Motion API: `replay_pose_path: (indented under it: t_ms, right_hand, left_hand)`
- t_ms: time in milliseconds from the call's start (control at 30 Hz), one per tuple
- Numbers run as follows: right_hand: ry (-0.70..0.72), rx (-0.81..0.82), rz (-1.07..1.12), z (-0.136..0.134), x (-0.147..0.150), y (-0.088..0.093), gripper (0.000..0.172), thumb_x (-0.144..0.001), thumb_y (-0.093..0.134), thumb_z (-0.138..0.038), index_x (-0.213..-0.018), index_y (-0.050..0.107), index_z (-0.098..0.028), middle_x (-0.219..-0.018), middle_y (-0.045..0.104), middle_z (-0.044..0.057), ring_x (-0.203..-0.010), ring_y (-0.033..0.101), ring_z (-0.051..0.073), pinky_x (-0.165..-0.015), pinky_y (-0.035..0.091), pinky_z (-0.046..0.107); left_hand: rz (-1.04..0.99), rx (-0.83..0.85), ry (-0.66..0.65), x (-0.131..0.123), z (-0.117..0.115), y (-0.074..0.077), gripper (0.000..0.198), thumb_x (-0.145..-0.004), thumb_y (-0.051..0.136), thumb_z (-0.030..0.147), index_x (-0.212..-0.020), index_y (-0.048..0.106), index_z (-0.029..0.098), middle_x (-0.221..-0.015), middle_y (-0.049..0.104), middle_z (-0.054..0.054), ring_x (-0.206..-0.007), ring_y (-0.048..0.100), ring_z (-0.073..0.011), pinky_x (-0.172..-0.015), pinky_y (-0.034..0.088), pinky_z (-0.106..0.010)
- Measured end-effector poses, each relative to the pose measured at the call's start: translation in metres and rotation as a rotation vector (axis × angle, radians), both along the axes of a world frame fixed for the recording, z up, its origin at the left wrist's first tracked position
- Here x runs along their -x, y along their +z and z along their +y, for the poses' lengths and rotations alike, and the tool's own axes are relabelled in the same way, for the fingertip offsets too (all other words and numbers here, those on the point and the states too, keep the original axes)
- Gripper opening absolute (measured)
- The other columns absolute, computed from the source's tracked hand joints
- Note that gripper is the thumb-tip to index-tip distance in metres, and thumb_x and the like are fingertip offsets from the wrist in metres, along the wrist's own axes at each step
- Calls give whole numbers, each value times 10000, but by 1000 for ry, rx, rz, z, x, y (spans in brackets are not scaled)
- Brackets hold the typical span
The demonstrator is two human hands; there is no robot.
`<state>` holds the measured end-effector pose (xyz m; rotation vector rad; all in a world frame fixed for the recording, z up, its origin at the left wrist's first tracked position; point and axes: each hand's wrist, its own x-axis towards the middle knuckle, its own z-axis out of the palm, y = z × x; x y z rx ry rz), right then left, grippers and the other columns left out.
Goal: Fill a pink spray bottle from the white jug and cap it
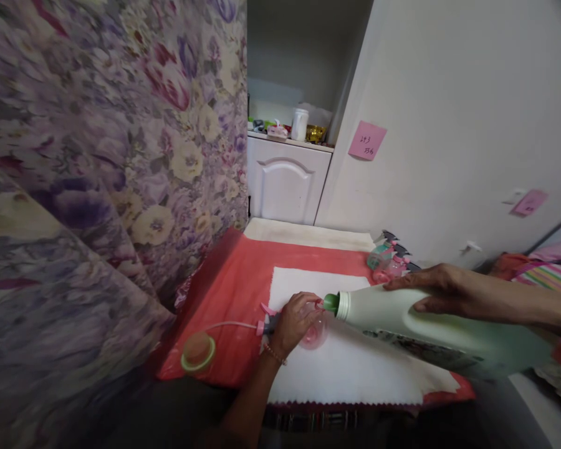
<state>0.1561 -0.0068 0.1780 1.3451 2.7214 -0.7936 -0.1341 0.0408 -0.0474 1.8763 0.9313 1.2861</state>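
- Pink note [368, 140], handwritten, apparently "243".
- Pale-green bottle [393, 312], large, tilted, label illegible; right hand [442, 292] clamped on it.
- Clear pink bottle [315, 335], rounded, above scallop-edged white cloth [341, 380]; left hand [293, 321] gripping it.

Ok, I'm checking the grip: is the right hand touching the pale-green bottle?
Touching: the head view shows the right hand clasped directly over the pale-green bottle.

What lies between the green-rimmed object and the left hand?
Head view: a spray pump with a thin tube, between the green-rimmed object and left hand.
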Motion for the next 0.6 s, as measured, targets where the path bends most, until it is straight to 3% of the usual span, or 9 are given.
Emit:
replay_pose_path:
  t_ms: [333,600]
  right_hand:
    - [-24,-39,-57,2,5,8,478,-888,626,-377,-1359,568,-313,-1329,650,58,-1172,624,296,-1039,474,421]
    - [1,-53,-40,4,5,8,477,-894,611,-382,-1363,565,-307,-1313,659,62,-1183,616,322,-1037,481,455]
  left_hand:
    - [39,-45,14,-1,1,1,133,-861,644,316,-951,664,219,-992,693,-55,-980,630,-220,-895,488,-356]
    - [42,-59,27,-2,1,1,109,-868,631,302,-929,654,215,-954,684,-47,-953,627,-211,-873,487,-343]
